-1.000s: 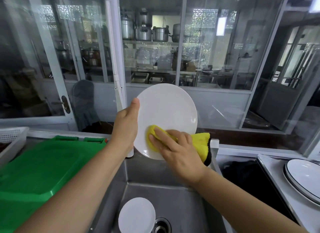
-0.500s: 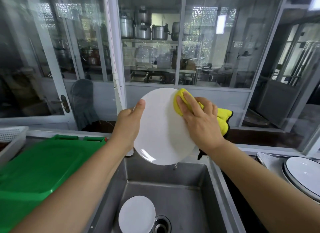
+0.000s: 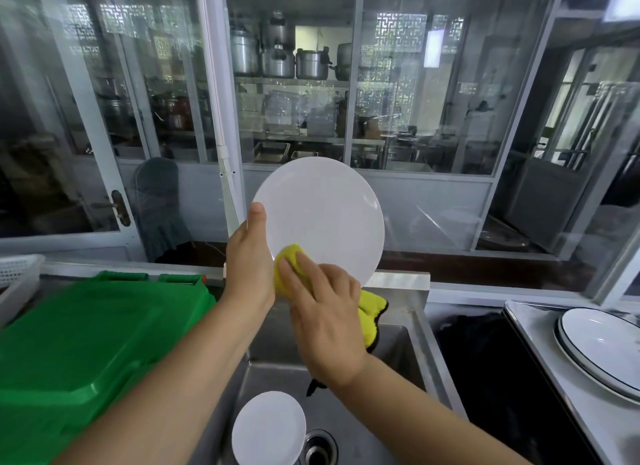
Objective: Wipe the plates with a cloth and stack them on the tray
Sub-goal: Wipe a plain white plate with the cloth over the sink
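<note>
I hold a white plate (image 3: 322, 215) upright over the sink. My left hand (image 3: 249, 260) grips its left rim, thumb on the front face. My right hand (image 3: 322, 308) presses a yellow cloth (image 3: 287, 267) against the plate's lower left part; the rest of the cloth hangs down behind my wrist. A smaller white plate (image 3: 268, 426) lies in the steel sink (image 3: 391, 353) beside the drain. At the right, a stack of white plates with dark rims (image 3: 602, 350) rests on a steel tray (image 3: 530, 329).
A green plastic bin lid (image 3: 83, 336) fills the left counter, with a white basket (image 3: 17, 274) behind it. Dark cloth (image 3: 491, 367) lies between sink and tray. Glass partitions (image 3: 415, 101) rise behind the sink.
My right hand swept the cloth from the plate's upper right down to its lower left. The plate tilted a little and stayed in my left hand.
</note>
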Demonstrator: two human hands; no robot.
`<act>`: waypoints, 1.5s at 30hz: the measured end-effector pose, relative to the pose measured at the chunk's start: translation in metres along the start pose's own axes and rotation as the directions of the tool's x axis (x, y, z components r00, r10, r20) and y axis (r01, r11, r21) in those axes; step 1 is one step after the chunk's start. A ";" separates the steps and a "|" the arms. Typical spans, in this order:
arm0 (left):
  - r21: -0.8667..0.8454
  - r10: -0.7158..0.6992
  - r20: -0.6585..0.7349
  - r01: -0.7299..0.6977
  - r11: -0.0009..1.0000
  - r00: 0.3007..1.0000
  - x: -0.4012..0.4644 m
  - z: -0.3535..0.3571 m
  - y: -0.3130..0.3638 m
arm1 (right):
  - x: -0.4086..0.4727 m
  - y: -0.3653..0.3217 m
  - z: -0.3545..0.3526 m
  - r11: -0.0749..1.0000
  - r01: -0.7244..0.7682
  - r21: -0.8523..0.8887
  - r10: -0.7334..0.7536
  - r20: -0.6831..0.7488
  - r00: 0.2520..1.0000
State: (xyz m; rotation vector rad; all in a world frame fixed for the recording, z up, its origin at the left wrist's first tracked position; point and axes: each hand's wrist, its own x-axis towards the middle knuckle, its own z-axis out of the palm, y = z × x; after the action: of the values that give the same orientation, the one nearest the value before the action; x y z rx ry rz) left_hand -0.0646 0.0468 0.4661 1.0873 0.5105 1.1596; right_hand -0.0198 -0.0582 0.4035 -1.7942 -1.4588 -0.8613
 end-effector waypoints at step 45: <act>-0.078 -0.421 -0.099 0.415 0.907 0.902 -0.015 0.003 0.001 | 0.007 0.031 -0.010 0.986 0.166 0.023 -0.154 -0.276 0.949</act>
State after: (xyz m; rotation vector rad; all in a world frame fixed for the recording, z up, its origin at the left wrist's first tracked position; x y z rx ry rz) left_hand -0.0681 0.0321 0.4658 0.8131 0.7573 0.8507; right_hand 0.0111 -0.0675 0.4123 -1.4705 -1.4426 -1.1012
